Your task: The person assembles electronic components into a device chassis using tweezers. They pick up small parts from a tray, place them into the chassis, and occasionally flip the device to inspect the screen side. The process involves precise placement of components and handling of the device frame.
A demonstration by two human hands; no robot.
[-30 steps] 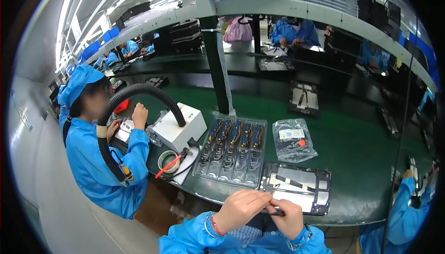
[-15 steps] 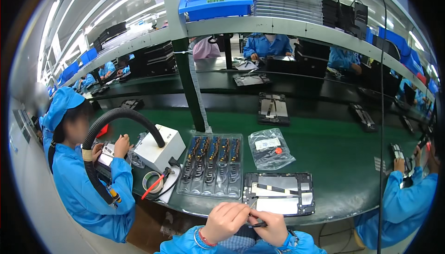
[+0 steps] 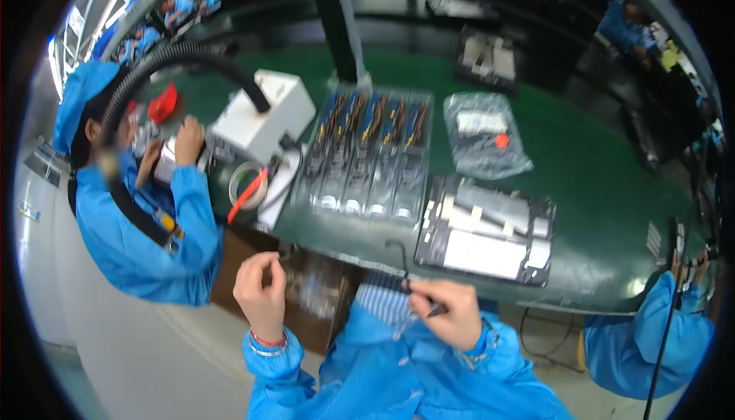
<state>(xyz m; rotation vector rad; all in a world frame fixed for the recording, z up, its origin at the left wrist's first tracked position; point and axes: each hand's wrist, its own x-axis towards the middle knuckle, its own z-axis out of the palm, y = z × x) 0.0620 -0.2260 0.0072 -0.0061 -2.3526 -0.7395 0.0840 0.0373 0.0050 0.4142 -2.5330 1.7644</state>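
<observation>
My left hand (image 3: 262, 294) is raised off the table's near edge at the left, thumb and forefinger pinched together. A small dark sliver shows at its fingertips, too blurred to name. To the right, my right hand (image 3: 452, 314) grips a thin black cable with a dark end piece (image 3: 405, 265). The cable's free end curls up toward the table edge, and a dark piece also shows below the fingers. Just beyond this hand lies an opened flat tablet-like device (image 3: 484, 258), with silver-white panels and a black frame. My hands are well apart.
A clear compartment tray (image 3: 366, 207) holds several cabled parts. Beside it stand a white box (image 3: 264, 125) with a black hose, and a tape roll (image 3: 246, 184). A plastic bag (image 3: 486, 148) with a red dot lies behind the device. Co-workers in blue sit left and right.
My left hand has moved left, away from my right hand; before, they were together at the cable. The view has tilted downward. My right hand still holds the cable.
</observation>
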